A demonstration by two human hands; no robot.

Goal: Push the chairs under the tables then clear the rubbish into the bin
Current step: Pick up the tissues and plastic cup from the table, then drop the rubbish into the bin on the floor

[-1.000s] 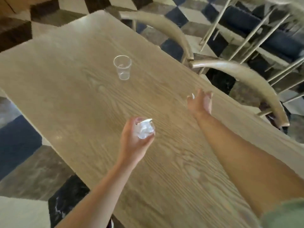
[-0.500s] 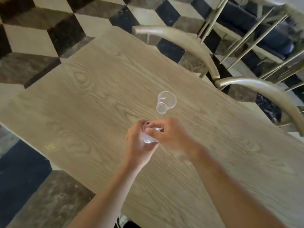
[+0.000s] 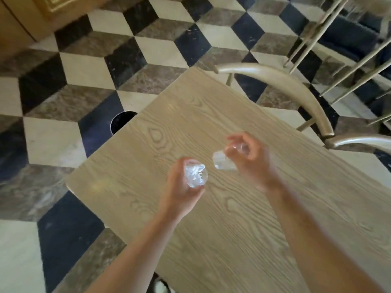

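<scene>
Gripping a paper-stuffed cup [image 3: 195, 175], the left hand [image 3: 182, 187] is steady; the right hand's [image 3: 249, 159] loose fingertip pinch risks dropping its cup [image 3: 224, 162].

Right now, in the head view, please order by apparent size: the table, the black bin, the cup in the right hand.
1. table, largest.
2. black bin, partly hidden behind the table edge.
3. cup in the right hand; it is nearer, so its true size is unsure.

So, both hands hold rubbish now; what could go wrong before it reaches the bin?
1. The right hand pinches the clear plastic cup tilted, near its rim; such a light grip may let it slip onto the table.
2. The crumpled paper sits loose in the cup held by the left hand; tipping it might spill the paper.
3. The bin is partly hidden behind the table edge, so a throw could miss.
</scene>
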